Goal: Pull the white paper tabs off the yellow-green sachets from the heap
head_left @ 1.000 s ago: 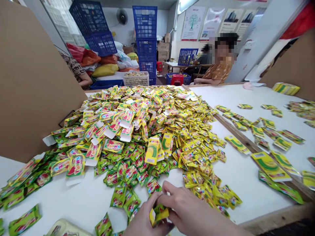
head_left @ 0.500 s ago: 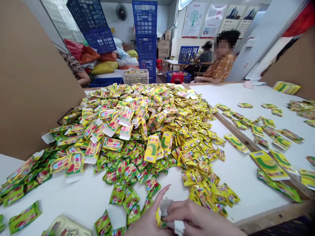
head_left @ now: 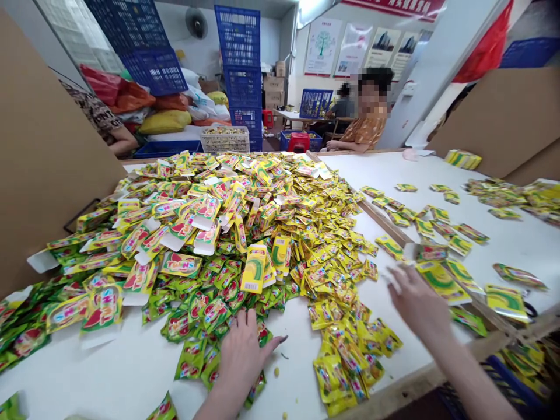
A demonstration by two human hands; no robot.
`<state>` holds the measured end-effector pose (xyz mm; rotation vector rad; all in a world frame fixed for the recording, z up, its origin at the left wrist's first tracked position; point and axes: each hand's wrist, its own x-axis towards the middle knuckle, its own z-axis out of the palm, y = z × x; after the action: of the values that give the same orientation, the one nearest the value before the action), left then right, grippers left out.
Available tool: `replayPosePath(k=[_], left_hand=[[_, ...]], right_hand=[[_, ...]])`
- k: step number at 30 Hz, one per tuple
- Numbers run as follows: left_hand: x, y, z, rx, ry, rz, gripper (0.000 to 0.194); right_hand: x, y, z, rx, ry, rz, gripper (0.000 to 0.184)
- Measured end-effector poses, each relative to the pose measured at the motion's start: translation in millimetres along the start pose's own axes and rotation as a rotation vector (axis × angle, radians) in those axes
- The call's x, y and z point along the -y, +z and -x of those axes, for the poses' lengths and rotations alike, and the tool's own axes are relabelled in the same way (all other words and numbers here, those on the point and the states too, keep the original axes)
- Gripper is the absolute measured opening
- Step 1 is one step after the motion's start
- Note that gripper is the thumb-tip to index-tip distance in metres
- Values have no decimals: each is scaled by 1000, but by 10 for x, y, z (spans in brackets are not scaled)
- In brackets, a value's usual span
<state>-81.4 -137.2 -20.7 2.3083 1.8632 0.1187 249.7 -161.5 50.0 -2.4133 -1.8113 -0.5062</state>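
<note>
My left hand [head_left: 242, 353] reaches to the near edge of the green sachets [head_left: 216, 315], its fingertips touching them and its thumb spread to the side. Farther right, my right hand [head_left: 413, 297] is stretched out above the table by the wooden strip, slightly blurred, with its fingers apart. Just beyond its fingertips is a small printed box [head_left: 431, 252], smeared by motion and apart from the hand. Between my hands lie yellow sachets [head_left: 345, 361]. A mound of small open cartons [head_left: 181, 264] rises behind the green sachets.
A wooden strip [head_left: 394, 230] divides the white table [head_left: 289, 332]; several filled boxes [head_left: 444, 283] lie along and beyond it. Cardboard panels [head_left: 52, 151] stand at both sides. Blue crates [head_left: 242, 87] are stacked behind. A co-worker [head_left: 370, 125] sits across the room.
My hands, together over a small carton before, have parted. The left moved forward onto the green sachets; the right swung out right and let go of the box. The view turned right.
</note>
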Motion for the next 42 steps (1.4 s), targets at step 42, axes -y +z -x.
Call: replayPosePath(k=[42], left_hand=[[-38,-503,-798,-306,-9,519,67]], right_hand=[[1283,170,658,564,118,-1693,24]])
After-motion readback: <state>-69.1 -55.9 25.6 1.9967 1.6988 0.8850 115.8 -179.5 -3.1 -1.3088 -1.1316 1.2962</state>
